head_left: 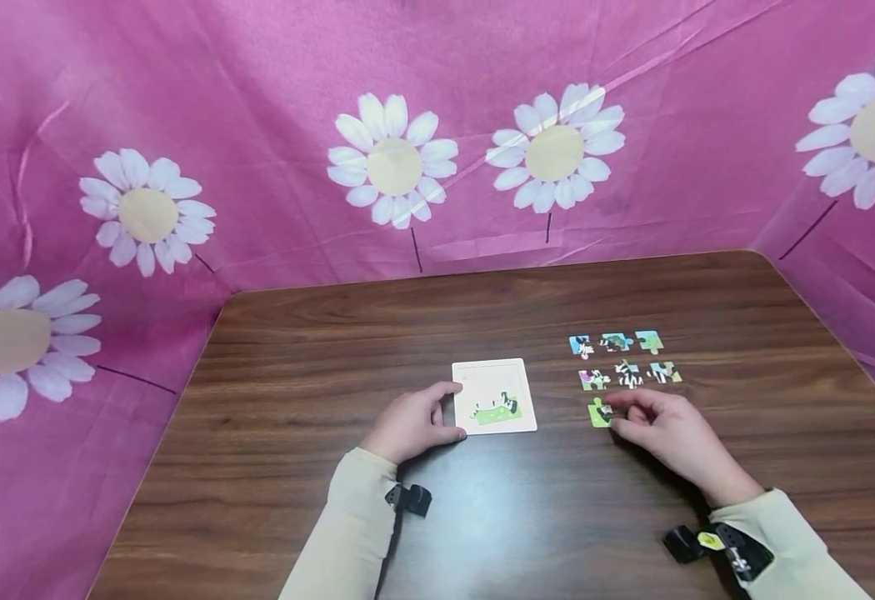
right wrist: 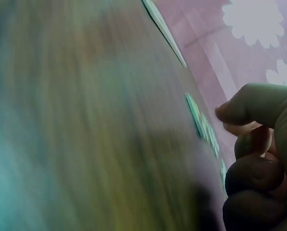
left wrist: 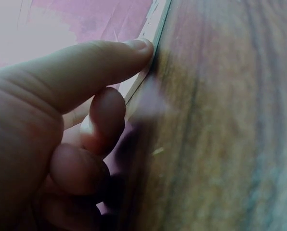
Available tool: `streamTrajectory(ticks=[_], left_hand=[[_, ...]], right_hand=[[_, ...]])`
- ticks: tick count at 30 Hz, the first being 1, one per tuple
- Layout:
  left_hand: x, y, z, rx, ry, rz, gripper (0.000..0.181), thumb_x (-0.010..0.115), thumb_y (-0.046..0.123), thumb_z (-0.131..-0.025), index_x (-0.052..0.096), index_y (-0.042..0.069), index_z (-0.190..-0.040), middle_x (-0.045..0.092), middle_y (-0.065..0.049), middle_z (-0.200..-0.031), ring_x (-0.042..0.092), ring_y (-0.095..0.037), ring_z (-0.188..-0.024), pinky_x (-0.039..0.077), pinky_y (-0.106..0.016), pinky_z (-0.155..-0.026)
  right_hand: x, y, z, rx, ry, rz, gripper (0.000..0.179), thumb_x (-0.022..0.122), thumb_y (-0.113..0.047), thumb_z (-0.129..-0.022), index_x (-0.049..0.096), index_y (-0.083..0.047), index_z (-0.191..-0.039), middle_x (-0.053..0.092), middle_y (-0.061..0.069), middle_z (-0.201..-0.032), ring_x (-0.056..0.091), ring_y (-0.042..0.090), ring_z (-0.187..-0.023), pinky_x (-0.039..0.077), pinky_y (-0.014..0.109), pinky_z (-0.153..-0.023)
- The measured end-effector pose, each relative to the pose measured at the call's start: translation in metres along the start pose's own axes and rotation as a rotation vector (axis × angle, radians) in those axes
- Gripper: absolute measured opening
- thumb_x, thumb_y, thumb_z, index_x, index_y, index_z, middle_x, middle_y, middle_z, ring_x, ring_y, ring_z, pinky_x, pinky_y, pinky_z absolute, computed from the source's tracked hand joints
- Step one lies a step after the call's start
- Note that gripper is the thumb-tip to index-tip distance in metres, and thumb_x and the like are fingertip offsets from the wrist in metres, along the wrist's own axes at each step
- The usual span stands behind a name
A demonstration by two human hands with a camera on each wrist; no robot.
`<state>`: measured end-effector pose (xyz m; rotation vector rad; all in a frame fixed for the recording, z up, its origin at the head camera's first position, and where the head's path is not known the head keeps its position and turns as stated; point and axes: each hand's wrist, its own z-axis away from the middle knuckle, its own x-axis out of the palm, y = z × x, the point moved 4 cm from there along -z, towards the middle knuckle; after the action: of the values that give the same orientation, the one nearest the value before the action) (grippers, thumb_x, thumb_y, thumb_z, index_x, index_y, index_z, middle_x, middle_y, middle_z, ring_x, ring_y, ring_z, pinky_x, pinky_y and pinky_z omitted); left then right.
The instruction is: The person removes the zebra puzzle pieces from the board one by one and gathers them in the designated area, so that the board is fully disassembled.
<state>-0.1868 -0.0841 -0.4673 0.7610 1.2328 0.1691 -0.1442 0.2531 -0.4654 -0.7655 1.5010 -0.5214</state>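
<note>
A square white puzzle board point(head_left: 494, 425) lies on the table with a green and black-and-white picture part in its lower middle. My left hand point(head_left: 412, 421) holds its left edge, index finger near the upper corner and thumb at the lower one. In the left wrist view the thumb point(left wrist: 110, 60) lies against the board's side, other fingers curled below. My right hand point(head_left: 673, 429) is at a green puzzle piece point(head_left: 597, 413), thumb and index fingertips spread at its right side. In the right wrist view this piece point(right wrist: 194, 113) lies flat, a gap showing between it and the thumb.
Behind the right hand lie two rows of loose puzzle pieces, among them a blue-green one point(head_left: 649, 340) and a black-and-white one point(head_left: 628, 375). The brown wooden table point(head_left: 295, 358) meets a pink cloth point(head_left: 272, 208) printed with white flowers at its back and sides.
</note>
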Motion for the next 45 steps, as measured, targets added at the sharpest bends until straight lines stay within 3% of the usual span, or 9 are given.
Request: streamTrajectory(ticks=[9,17,22,28,45], left_hand=[[-0.001,0.001,0.001,0.007,-0.007,-0.002,0.063,0.083,0.033,-0.081,0.059,0.019,-0.138,0.056,0.013,-0.062,0.051,-0.003,-0.055,0.041,-0.025,-0.055],[-0.001,0.000,0.002,0.009,0.004,-0.021,0.062,0.083,0.034,-0.081,0.060,0.020,-0.137,0.056,0.014,-0.062,0.052,-0.002,-0.055,0.042,-0.026,-0.057],[-0.002,-0.001,0.002,0.023,0.009,-0.011,0.062,0.082,0.034,-0.081,0.060,0.020,-0.137,0.057,0.015,-0.063,0.053,-0.002,-0.056,0.042,-0.026,-0.057],[-0.002,-0.002,0.003,0.040,0.018,-0.007,0.062,0.082,0.034,-0.081,0.059,0.020,-0.137,0.057,0.016,-0.063,0.053,-0.001,-0.056,0.043,-0.026,-0.058],[-0.001,-0.002,0.002,0.025,0.005,0.012,0.061,0.083,0.032,-0.081,0.061,0.018,-0.136,0.058,0.015,-0.063,0.054,-0.001,-0.057,0.043,-0.025,-0.059]], right_hand=[[0.036,-0.042,-0.015,-0.101,-0.052,-0.021,0.025,0.077,-0.005,-0.082,0.072,-0.003,-0.107,0.045,-0.010,-0.063,0.041,0.003,-0.055,0.039,0.025,-0.057],[0.073,-0.080,-0.038,-0.124,-0.114,0.123,0.025,0.072,-0.009,-0.079,0.073,-0.007,-0.104,0.054,-0.011,-0.072,0.050,0.005,-0.066,0.044,0.027,-0.065],[0.090,-0.097,-0.048,-0.121,-0.180,0.147,0.031,0.069,-0.008,-0.078,0.073,-0.006,-0.109,0.053,-0.011,-0.069,0.047,0.005,-0.061,0.041,0.026,-0.060],[0.099,-0.096,-0.052,-0.054,-0.233,0.118,0.031,0.070,-0.009,-0.080,0.073,-0.008,-0.111,0.052,-0.008,-0.069,0.047,0.007,-0.061,0.041,0.028,-0.061],[0.099,-0.089,-0.054,-0.010,-0.186,0.101,0.027,0.071,-0.012,-0.078,0.071,-0.007,-0.104,0.052,-0.006,-0.069,0.047,0.009,-0.060,0.039,0.029,-0.058]])
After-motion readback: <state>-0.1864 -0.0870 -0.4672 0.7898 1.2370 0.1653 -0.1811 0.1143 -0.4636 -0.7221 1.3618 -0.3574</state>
